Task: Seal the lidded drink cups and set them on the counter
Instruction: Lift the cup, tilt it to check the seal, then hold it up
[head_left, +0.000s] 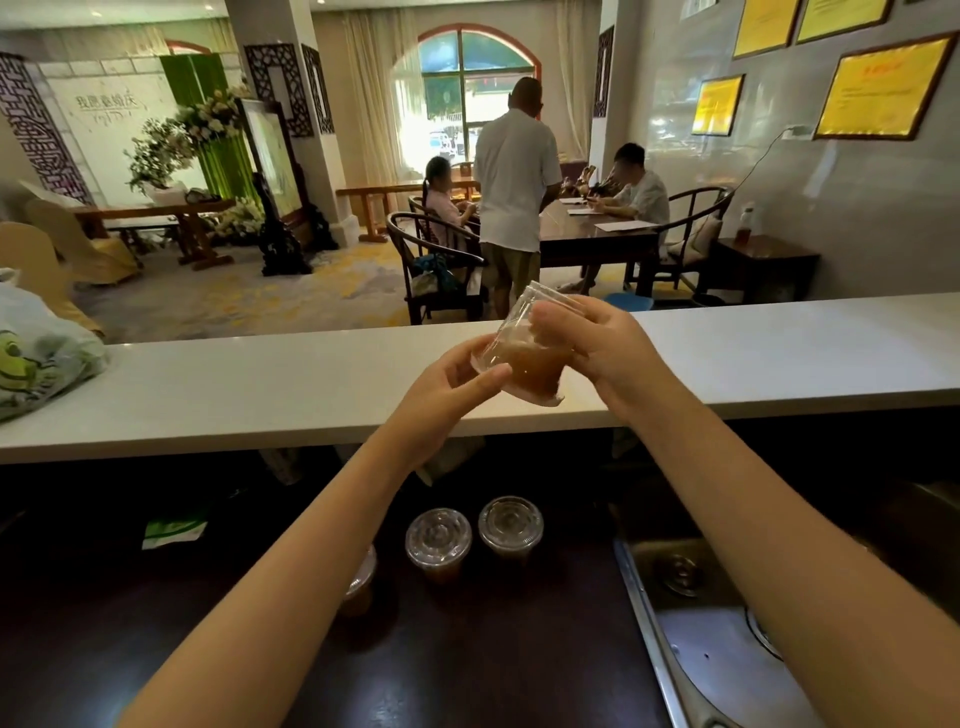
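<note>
Cup (530, 366) tilted, wide end down; left hand (447, 387), right hand (602, 345) fingers (553, 316) pinching it.

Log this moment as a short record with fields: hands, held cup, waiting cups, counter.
left hand: grips the held cup from its left
right hand: grips it from the right
held cup: tilted above the white counter, brown drink inside
waiting cups: three, lidded, on the dark lower worktop; one partly behind the left forearm
white counter: bears a plastic bag at its left end
</note>
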